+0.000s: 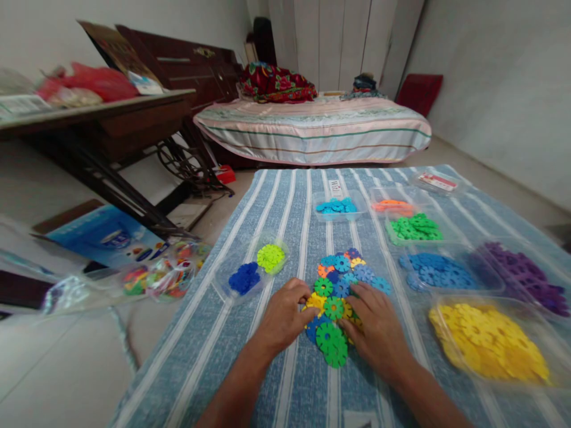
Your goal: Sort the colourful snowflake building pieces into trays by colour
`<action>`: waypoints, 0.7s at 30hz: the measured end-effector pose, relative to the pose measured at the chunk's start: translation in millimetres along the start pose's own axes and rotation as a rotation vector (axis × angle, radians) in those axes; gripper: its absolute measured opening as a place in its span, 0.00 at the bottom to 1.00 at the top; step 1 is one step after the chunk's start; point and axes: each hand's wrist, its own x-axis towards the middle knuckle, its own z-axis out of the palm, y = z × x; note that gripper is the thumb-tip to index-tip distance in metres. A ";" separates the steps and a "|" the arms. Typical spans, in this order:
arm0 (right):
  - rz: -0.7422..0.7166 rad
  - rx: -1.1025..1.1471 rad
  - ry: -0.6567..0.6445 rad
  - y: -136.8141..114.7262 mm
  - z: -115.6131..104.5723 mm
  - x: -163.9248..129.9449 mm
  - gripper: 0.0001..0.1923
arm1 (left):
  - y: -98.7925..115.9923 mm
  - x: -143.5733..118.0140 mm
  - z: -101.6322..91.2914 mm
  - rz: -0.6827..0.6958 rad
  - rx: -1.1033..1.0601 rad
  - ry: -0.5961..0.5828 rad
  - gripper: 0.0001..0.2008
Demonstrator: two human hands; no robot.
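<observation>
A mixed pile of notched plastic discs lies on the striped cloth in front of me, with green [331, 344], light blue [342, 263], orange and yellow pieces. At the pile's left side, my left hand [285, 315] has its fingers curled and its thumb against a yellow disc [316, 302]. My right hand [377, 324] reaches over the pile's right side, its fingers apart and touching the discs. Yellow discs show between its thumb and fingers; its fingertips are partly hidden among the pieces.
Clear tubs hold sorted discs: dark blue [244, 278] and lime [270, 258] on the left; cyan [336, 206], orange [392, 206], green [414, 227], blue [439, 270], purple [521, 276] and yellow [491, 342] behind and right. A sewing-machine table [134, 110] and bed [312, 134] stand beyond.
</observation>
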 end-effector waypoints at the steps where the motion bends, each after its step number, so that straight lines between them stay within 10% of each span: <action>1: 0.001 -0.002 0.004 0.6 0.7 -0.4 0.13 | -1.5 -0.5 -0.2 -0.009 -0.025 0.002 0.01; 21: -0.002 0.087 0.145 -7.1 -1.4 1.6 0.14 | -10.9 -0.8 4.0 -0.098 -0.323 0.111 0.07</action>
